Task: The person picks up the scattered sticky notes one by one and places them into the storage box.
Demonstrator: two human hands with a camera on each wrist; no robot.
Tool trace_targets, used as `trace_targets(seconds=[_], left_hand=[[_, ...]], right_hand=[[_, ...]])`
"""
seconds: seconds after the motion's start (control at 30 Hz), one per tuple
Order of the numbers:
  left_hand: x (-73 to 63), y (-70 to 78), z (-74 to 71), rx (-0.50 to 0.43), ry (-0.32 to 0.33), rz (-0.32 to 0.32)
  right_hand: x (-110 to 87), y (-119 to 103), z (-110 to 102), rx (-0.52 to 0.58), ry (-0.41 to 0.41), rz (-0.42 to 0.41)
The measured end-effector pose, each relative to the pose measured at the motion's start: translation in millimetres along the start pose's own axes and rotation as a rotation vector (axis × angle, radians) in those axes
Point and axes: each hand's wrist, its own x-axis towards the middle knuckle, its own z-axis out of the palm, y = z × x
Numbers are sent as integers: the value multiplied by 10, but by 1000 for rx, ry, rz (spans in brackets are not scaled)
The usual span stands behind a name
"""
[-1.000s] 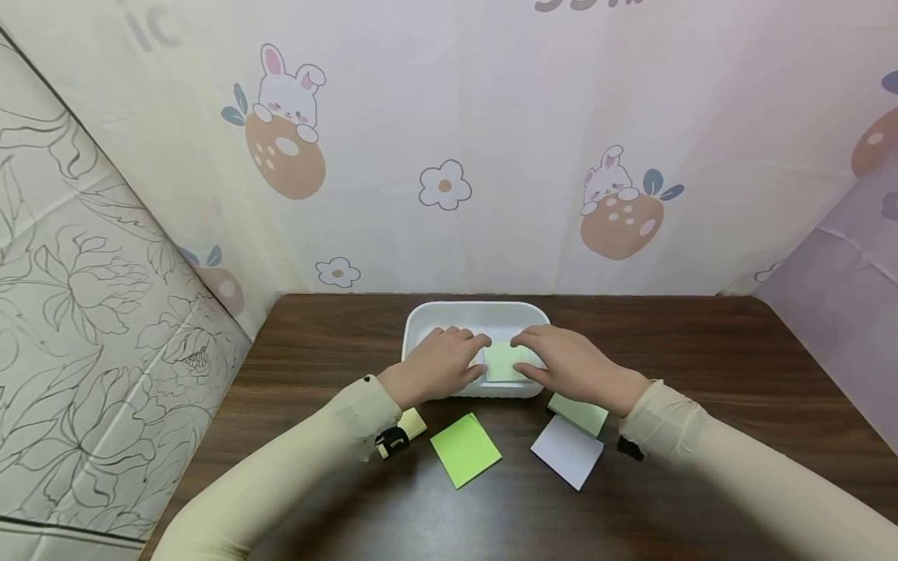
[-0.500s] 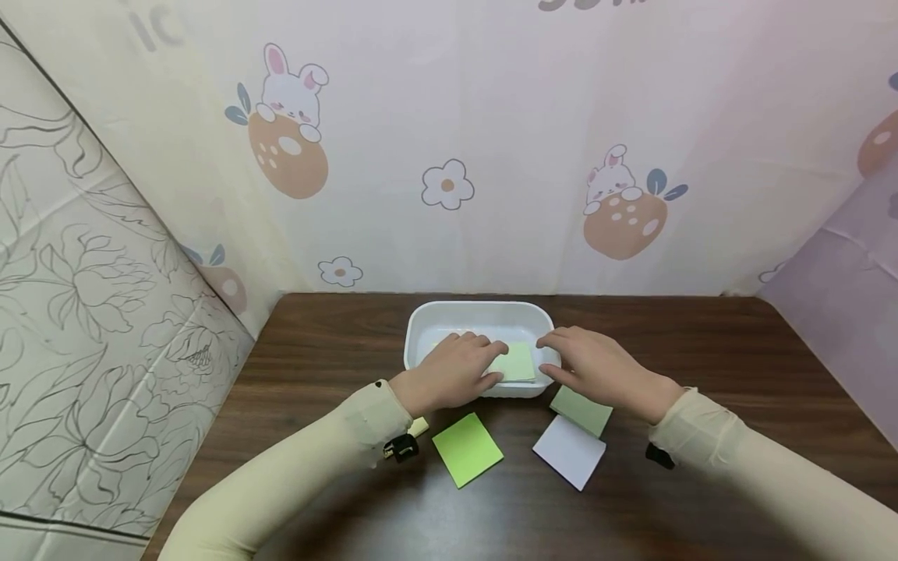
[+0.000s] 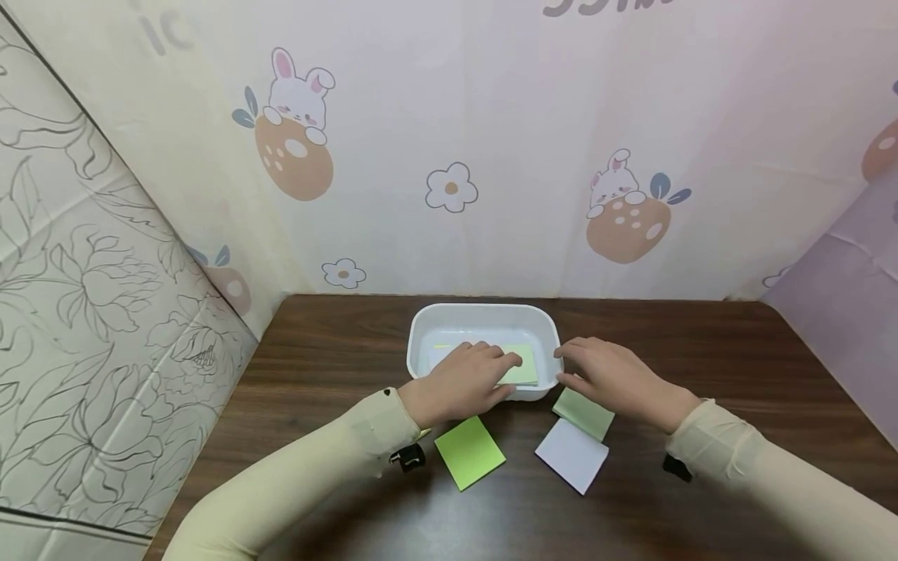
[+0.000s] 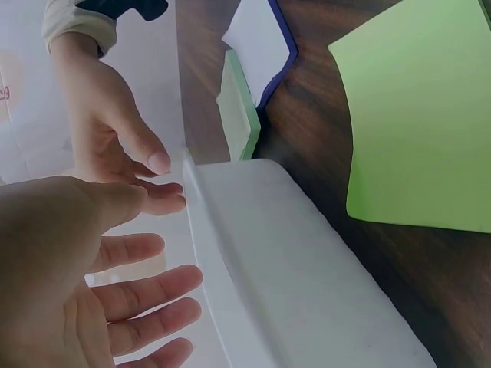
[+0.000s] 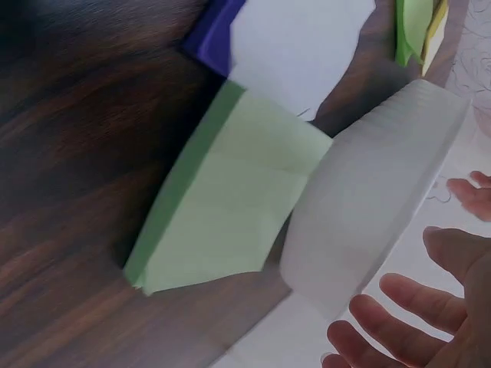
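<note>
A white plastic tray (image 3: 484,315) stands at the back of the table. Inside it lie a pale green sticky-note pad (image 3: 522,366) and a whitish pad (image 3: 438,355), the latter partly behind my left hand. My left hand (image 3: 464,382) hovers over the tray's front, fingers loosely bent and holding nothing. At the tray's right end is my right hand (image 3: 617,382), its fingers spread (image 5: 414,303) and nothing between them; whether they touch the rim I cannot tell. In front of the tray lie a bright green pad (image 3: 470,453), a pale lavender pad (image 3: 571,458) and a sage green pad (image 3: 584,413).
A yellow pad (image 3: 424,434) is mostly hidden beneath my left wrist. The sage pad overlaps the lavender one, close to the tray's front right corner. Behind the dark wooden table (image 3: 337,335) rises a wall covering (image 3: 393,117) printed with rabbits and flowers.
Both hands have shifted right; the right one moved away from the pale green pad toward the tray's right end. More of that pad showed, then the left hand came partly over it.
</note>
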Motion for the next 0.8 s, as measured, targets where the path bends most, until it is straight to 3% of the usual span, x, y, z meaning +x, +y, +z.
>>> trace_targets(seconds=[0.37,0.8], left_hand=[[-12,82,46,10,9,29],[-17,163,109,40,12,85]], right_hand=[[-110,111,51,5,-12,36],[-209,281,232,12,-149,117]])
